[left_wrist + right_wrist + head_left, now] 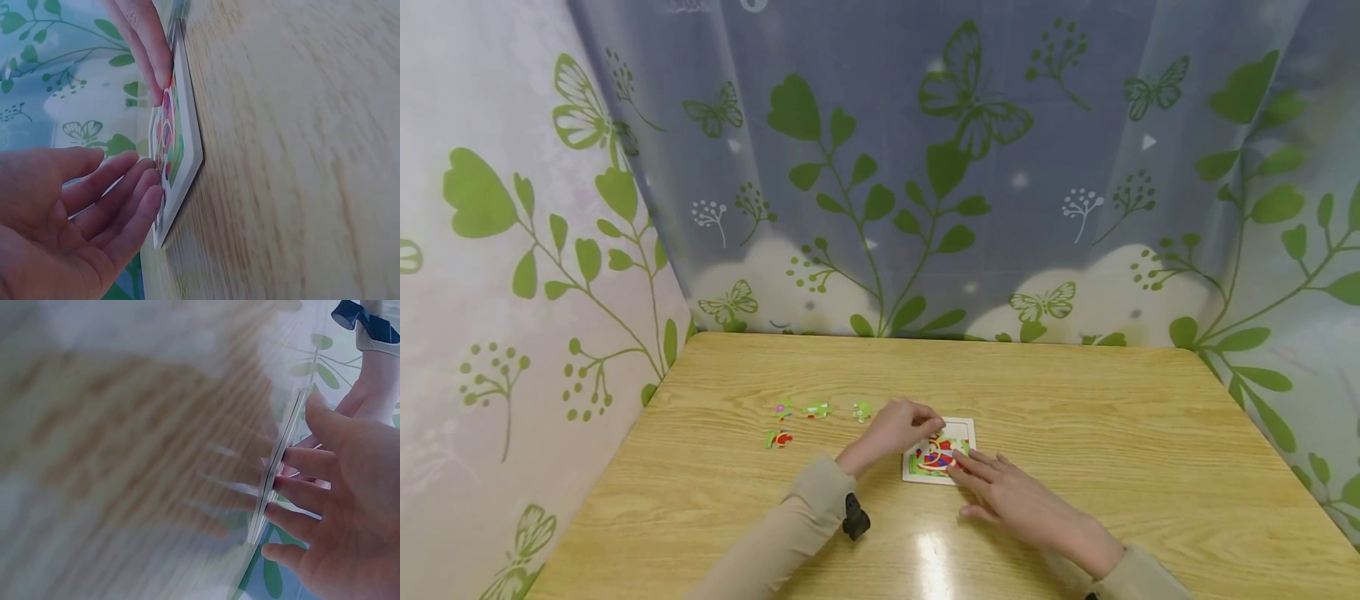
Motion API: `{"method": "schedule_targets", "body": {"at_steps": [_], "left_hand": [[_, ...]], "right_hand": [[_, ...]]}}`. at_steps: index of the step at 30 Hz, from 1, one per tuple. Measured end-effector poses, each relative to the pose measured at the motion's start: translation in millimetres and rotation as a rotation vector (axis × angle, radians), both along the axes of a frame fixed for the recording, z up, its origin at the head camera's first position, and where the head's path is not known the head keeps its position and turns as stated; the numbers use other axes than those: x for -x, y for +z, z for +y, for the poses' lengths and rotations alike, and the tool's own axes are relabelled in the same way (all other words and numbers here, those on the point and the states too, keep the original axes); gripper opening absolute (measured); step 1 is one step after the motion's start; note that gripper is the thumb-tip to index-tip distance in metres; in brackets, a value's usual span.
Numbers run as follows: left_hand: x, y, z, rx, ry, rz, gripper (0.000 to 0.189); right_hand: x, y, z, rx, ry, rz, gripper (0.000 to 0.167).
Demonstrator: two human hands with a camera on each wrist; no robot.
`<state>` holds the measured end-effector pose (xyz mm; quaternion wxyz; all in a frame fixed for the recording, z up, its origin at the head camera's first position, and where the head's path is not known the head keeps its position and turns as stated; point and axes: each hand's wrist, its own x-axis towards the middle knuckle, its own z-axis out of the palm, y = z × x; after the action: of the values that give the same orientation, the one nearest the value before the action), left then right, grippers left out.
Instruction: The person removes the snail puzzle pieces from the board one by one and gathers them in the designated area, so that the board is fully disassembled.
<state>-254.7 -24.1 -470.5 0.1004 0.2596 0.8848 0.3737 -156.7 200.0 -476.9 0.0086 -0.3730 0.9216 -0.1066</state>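
A white-rimmed puzzle board (919, 479) lies flat on the table, with a colourful picture of red, blue and green pieces in it. Its upper part shows plain white. My left hand (898, 427) is over the board's left and upper part. In the left wrist view, the loosely bent fingers of the left hand (81, 219) touch the board's face near one edge, the thumb stands apart, and no piece shows between them. My right hand (1015, 496) rests its outstretched fingertips on the picture's right side; the right wrist view shows these fingers (306, 494) against the board's edge.
Several loose puzzle pieces lie left of the board: a green one with pink (782, 410), a green and white one (817, 410), a green one (862, 411) near the left wrist, and a red and green one (779, 438). A leaf-patterned curtain (880, 250) borders the wooden table (1075, 392).
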Motion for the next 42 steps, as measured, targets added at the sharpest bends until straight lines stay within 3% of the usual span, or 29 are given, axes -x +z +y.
{"method": "schedule_targets", "body": {"at_steps": [10, 20, 29, 42], "left_hand": [[-1.3, -0.2, 6.1, 0.035, 0.006, -0.006, 0.025], [-1.6, 3.0, 8.7, -0.049, 0.017, -0.022, 0.02], [-2.1, 3.1, 9.6, -0.135, 0.039, -0.116, 0.018], [-1.8, 2.9, 3.0, -0.11, -0.007, -0.11, 0.01]], "right_hand": [[-0.7, 2.0, -0.8, 0.004, 0.002, 0.008, 0.058], [-1.4, 3.6, -0.9, 0.008, 0.001, -0.008, 0.059], [-0.8, 3.4, -1.3, 0.014, 0.003, -0.032, 0.058], [0.7, 2.0, -0.3, 0.01, 0.009, -0.019, 0.059]]}}
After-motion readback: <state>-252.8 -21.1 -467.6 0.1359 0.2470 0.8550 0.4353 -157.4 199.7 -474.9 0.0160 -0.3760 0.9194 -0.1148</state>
